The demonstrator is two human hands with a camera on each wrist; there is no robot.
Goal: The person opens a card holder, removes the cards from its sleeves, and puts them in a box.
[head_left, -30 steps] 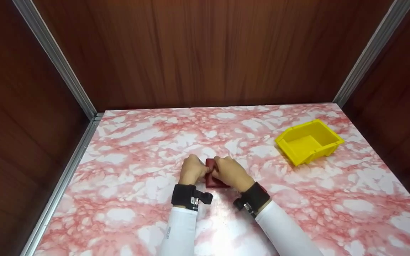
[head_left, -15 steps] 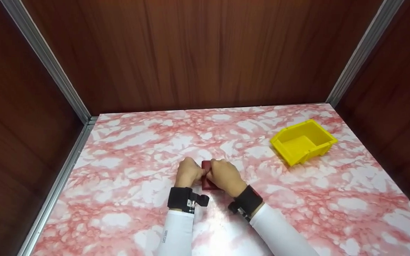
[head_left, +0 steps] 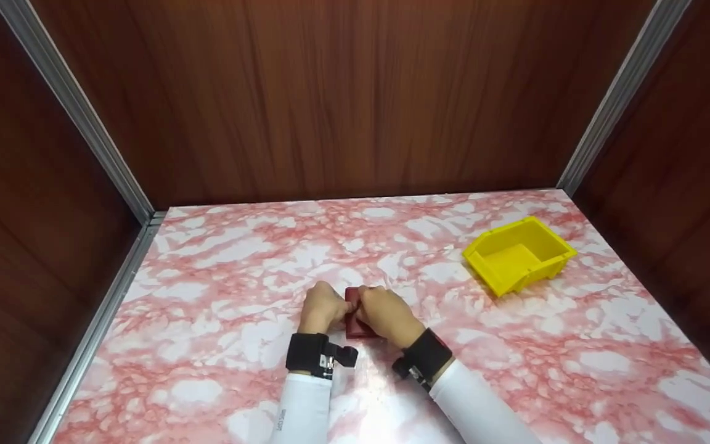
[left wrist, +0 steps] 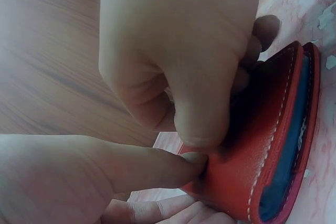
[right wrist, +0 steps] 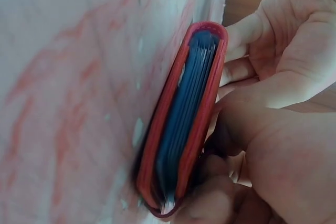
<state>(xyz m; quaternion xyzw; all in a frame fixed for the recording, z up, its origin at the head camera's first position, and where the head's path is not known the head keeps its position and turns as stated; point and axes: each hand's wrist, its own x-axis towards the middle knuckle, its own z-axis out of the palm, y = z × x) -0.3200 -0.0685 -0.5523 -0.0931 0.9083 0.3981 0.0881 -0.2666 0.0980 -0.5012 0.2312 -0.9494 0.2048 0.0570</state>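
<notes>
A red leather card holder (head_left: 358, 332) with pale stitching lies folded on the table between the two hands. Its cover (left wrist: 252, 145) bulges slightly in the left wrist view. Blue and clear sleeves (right wrist: 184, 114) fill it, seen edge-on in the right wrist view. From the left side, the left hand (head_left: 321, 305) pinches the holder's edge, thumb on the cover and fingers lower down. The right hand (head_left: 390, 316) grips it from the right with curled fingers, its thumb (left wrist: 202, 114) near the left thumb's tip. Where the thumbs meet, the detail is dark and partly hidden.
An open yellow plastic bin (head_left: 518, 258) stands to the right, towards the back of the pink-and-white marbled table (head_left: 207, 296). Brown wood-look panels (head_left: 342, 105) enclose the back and sides, with metal rails at the corners.
The head view has shifted slightly, so the table and bin appear lower and further left. Both hands stay at the card holder, with only slight motion of the right hand over it.
</notes>
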